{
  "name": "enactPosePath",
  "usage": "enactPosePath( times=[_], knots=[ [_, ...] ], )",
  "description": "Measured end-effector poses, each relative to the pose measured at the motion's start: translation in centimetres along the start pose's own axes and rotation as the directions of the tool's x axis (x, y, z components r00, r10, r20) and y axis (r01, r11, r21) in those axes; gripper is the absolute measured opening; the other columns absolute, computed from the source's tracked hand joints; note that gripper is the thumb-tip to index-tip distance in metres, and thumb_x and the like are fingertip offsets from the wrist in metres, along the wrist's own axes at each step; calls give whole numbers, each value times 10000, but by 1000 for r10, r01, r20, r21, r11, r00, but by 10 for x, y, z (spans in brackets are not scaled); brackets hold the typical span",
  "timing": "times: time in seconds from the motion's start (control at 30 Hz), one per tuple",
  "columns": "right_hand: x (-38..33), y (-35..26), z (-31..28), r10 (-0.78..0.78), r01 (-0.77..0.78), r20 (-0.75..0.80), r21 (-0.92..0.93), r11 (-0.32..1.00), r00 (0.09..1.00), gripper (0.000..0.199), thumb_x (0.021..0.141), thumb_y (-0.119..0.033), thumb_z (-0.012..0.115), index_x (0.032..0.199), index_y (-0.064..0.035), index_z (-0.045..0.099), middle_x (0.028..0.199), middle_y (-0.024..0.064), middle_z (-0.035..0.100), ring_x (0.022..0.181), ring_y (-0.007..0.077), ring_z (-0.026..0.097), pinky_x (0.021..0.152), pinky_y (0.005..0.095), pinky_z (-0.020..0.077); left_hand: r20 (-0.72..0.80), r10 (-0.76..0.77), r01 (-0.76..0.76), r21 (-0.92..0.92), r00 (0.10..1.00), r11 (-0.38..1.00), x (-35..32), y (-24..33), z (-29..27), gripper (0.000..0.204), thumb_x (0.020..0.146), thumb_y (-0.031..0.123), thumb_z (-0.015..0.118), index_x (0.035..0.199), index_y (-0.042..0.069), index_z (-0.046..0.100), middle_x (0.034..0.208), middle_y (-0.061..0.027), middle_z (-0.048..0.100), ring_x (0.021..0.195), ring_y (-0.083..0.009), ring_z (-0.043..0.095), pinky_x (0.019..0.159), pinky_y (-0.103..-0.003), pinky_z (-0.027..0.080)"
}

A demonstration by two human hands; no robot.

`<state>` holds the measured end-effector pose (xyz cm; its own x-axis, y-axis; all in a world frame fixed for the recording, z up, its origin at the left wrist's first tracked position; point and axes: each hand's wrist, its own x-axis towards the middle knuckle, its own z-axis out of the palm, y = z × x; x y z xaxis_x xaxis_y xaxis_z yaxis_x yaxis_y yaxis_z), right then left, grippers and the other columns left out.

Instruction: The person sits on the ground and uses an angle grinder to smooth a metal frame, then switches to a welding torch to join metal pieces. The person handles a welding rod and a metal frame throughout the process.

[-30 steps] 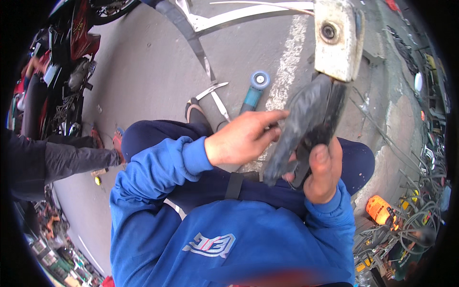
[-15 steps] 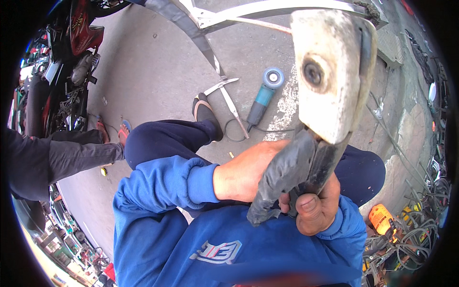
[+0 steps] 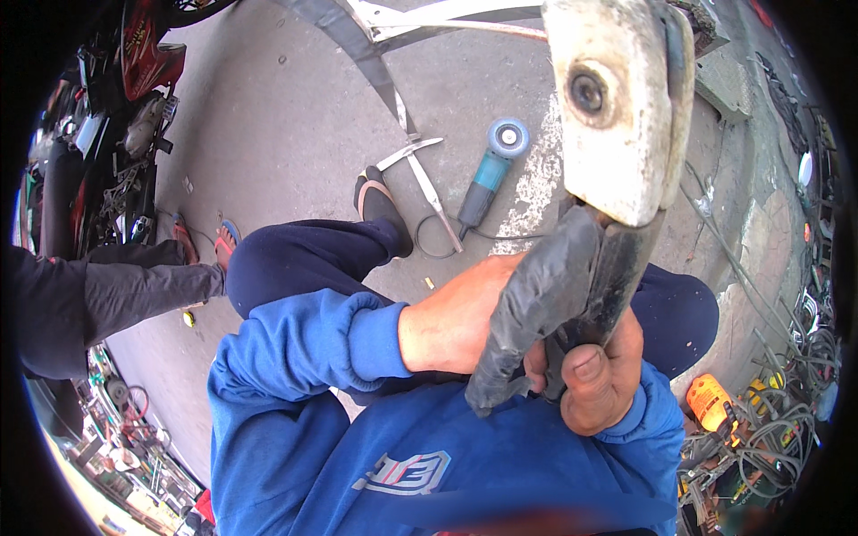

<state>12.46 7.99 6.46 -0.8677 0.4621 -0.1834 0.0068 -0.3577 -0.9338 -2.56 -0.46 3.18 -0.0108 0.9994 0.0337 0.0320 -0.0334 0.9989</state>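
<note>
Both hands — left hand (image 3: 456, 326), right hand (image 3: 599, 380) — grip the welding mask (image 3: 617, 107)'s dark handle (image 3: 545, 304), bare pavement (image 3: 286, 134) ahead.

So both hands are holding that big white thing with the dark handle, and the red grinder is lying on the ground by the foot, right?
Almost. The head view shows the grinder is blue-green, not red. Both the left hand and right hand do hold the white thing by its dark handle, near the foot.

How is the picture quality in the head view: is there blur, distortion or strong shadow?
Head view: daylight is soft and even, with no hard shadows. The fisheye bends the metal frame near the rim, and the corners are black. The white tool head looms large, slightly soft. The right hand, left hand and angle grinder look sharp.
</note>
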Motion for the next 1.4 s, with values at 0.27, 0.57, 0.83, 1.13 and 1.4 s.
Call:
enactPosePath(
  times=[0.27,0.57,0.83,1.13,1.4],
  knots=[
    [-5,-1,-3,30,-30,4,68,997,1000,630,929,-229,604,1366,143,344,951,92,608,835,146,574,769,280,470,5,-12,12,46,1000,999,-1,5,0,443,748,33,658,1185,43,586,956,-140,606,891,-299,622,783,-365,505],
    [0,-6,8,-54,57,-164,13,998,985,691,892,-521,610,1215,69,453,803,111,607,626,136,563,530,264,442,55,-92,82,163,994,983,4,7,-4,482,803,-11,609,1279,40,555,950,-137,597,890,-285,618,783,-355,500],
    [16,-14,-78,-294,151,-733,-257,955,614,536,998,-506,429,1104,16,489,702,104,517,475,160,507,444,285,444,69,-157,134,263,985,956,-2,22,-9,462,871,-54,538,1323,44,547,948,-119,597,811,-231,598,748,-330,489],
    [9,-6,-79,-501,214,-619,-480,851,605,517,980,-499,493,1091,5,507,678,82,508,460,143,508,429,258,409,55,-145,124,282,988,951,-16,24,-9,467,881,3,592,1342,51,527,975,-122,592,783,-226,593,718,-331,487],
    [11,-8,-75,-495,185,-619,-496,848,610,478,991,-470,496,1081,-1,505,687,65,504,455,133,500,416,250,397,72,-158,125,334,985,934,-21,27,-14,539,858,40,656,1374,65,504,1012,-102,590,719,-186,575,668,-300,487]
  ],
)
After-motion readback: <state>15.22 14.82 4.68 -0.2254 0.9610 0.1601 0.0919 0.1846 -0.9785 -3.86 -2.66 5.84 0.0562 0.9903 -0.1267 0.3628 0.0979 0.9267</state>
